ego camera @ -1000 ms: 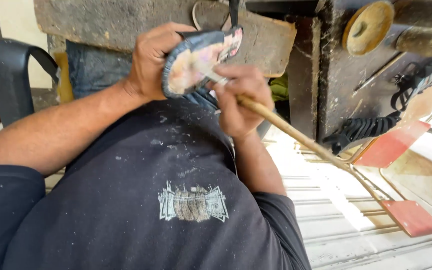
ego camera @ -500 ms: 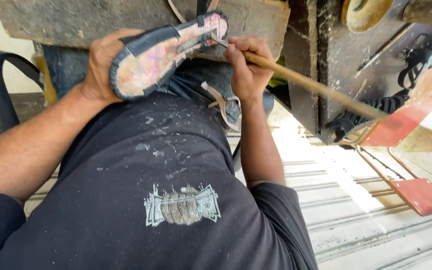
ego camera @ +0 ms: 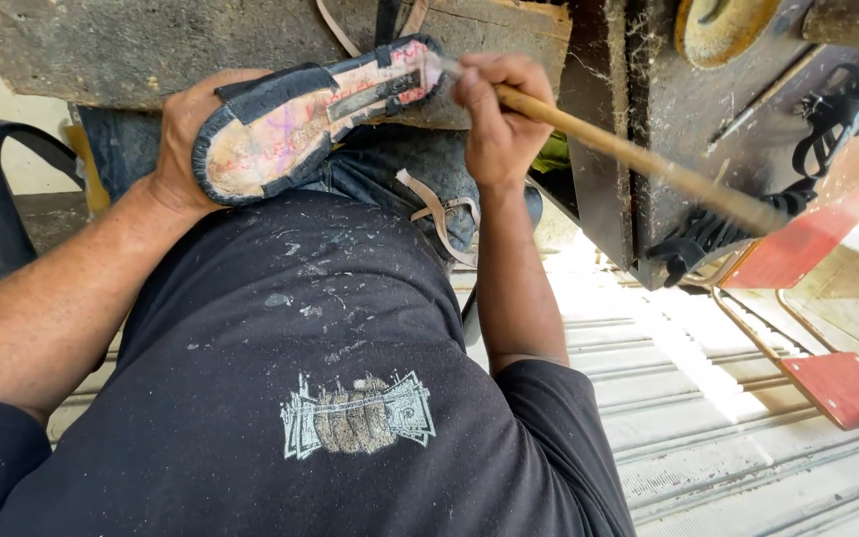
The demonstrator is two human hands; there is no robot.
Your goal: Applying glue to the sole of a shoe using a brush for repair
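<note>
Two hands work: left hand clamps the black-rimmed, pink-stained shoe sole; right hand (at three o'clock) grips a long wooden stick, seemingly spreading glue; steady strokes needed.

Daylight from right, floor glare, sharp

Your lap, in blue jeans under a dust-flecked black shirt, carries a loose tan strap draped over the thigh. Beneath you, the pale ribbed metal floor bears flat red metal plates on thin rods.
</note>
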